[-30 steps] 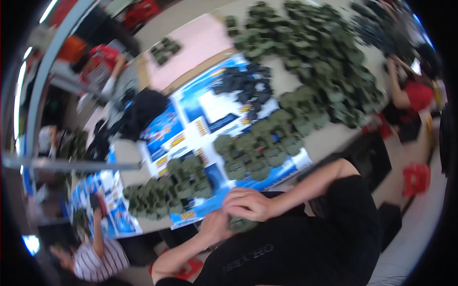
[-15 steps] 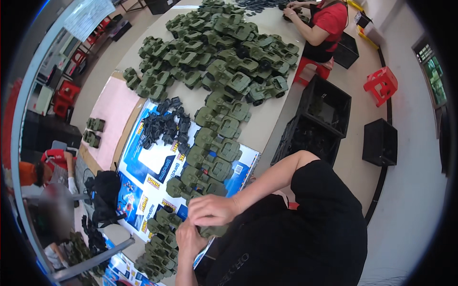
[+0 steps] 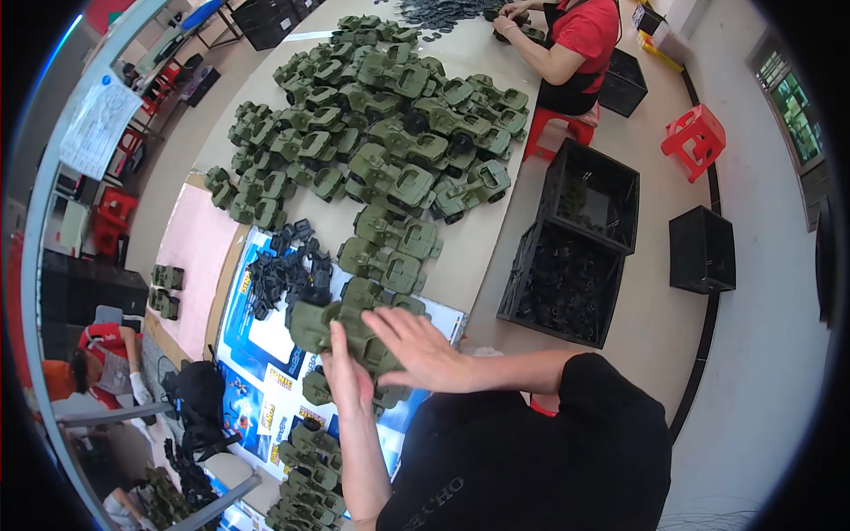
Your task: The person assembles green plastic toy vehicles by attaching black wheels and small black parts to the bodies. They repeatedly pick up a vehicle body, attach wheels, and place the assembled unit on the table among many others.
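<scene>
A green toy jeep body [image 3: 312, 327] is tilted up over the near end of the row, with my left hand [image 3: 348, 380] gripping its near side, thumb raised along it. My right hand [image 3: 423, 350] lies over the jeep's right part with fingers stretched out and spread; whether its fingertips touch the toy I cannot tell. Just beyond my hands, more green jeep bodies [image 3: 388, 264] stand in a row. Black plastic parts [image 3: 288, 270] lie heaped left of that row. Below my left forearm, another line of green jeeps [image 3: 305, 478] runs toward the lower edge.
A large pile of green jeeps [image 3: 372, 133] covers the far table [image 3: 482, 239]. Black crates [image 3: 567, 283] stand on the floor at right, near a red stool [image 3: 695, 142]. One co-worker [image 3: 580, 53] sits at the far right; another [image 3: 111, 354] works at left beside a black bag [image 3: 197, 394].
Both hands have moved up and away from my body. The jeep in my left hand now shows, raised and tilted. My right hand has gone from curled to spread. The whole view has shifted slightly.
</scene>
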Available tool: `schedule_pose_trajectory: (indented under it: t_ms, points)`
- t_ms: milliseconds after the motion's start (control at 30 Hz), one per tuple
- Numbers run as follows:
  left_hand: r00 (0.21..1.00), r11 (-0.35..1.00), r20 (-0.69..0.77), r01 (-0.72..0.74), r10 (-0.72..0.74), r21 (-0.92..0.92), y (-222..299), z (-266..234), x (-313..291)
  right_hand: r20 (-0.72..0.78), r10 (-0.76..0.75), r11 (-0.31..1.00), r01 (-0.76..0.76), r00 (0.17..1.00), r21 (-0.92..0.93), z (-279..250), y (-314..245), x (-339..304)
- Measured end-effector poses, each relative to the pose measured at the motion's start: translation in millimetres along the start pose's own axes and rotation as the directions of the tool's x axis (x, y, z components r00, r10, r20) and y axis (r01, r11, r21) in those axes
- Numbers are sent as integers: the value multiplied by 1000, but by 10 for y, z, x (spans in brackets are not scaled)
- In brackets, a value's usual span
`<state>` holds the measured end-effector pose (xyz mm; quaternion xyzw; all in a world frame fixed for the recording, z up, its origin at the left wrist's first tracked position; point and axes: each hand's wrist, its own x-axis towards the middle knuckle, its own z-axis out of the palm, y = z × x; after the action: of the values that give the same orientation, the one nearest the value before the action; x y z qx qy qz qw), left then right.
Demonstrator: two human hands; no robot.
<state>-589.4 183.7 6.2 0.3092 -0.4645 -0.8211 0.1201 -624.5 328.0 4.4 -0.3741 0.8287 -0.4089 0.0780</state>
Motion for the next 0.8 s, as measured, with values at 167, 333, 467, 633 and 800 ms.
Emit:
schedule_pose_trajectory:
  t_ms: [167, 333, 467, 633, 800]
  points:
    - [897, 984, 437, -135, 72, 114, 55, 827, 315, -374, 81, 991, -35, 924, 128, -525, 712, 295]
    - [880, 850, 474, -246, -6, 466, -10, 1104, 533, -682, 237, 972, -171, 692, 165, -1485, 1877, 896]
    - [941, 850, 296, -16, -165, 526, -49, 650, 518, -788, 408, 906, -313, 461, 286, -2529, 3356, 1631]
    - [986, 830, -8, 147, -169, 538, -27, -259, 301, -750, 428, 743, -669, 504, -26, -3131, 4709, 2649]
    - [929, 834, -354, 278, -107, 477, -67, -1018, -220, -488, 368, 777, -550, 792, -306, -3275, 5376, 3233]
